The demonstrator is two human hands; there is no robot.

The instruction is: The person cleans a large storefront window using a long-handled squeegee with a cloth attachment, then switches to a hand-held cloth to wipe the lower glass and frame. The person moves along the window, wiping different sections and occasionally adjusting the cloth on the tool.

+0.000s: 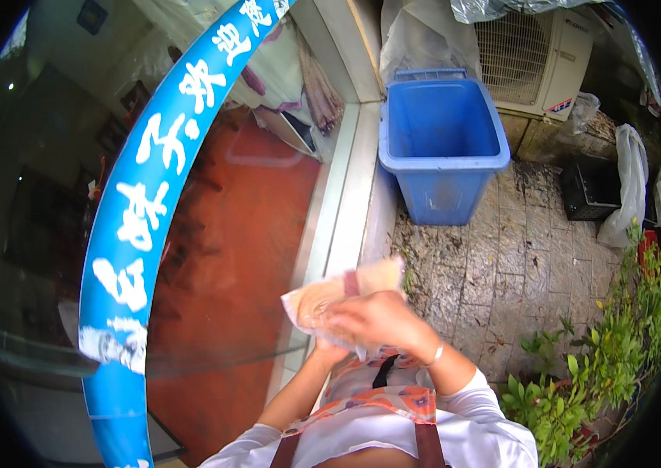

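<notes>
A flat, pale tan item in a clear plastic wrapper (380, 276), with a dark red band across it, is held in front of my apron (389, 401). My left hand (330, 349) supports it from below, its fingers mostly hidden under the wrapper. Over the top of the wrapper lies my right hand (374, 319), slightly blurred, fingers bent against the plastic. Whether those fingers grip it or only touch it cannot be told. A thin bracelet circles my right wrist. What the wrapper contains is unclear.
An open blue plastic bin (444, 196) stands ahead by the wall, beside an air-conditioner outdoor unit (514, 55). A glass front with a blue lettered strip (114, 234) runs along the left. At right are a black crate (590, 187), a plastic bag (628, 181) and leafy plants (564, 409) over wet paving.
</notes>
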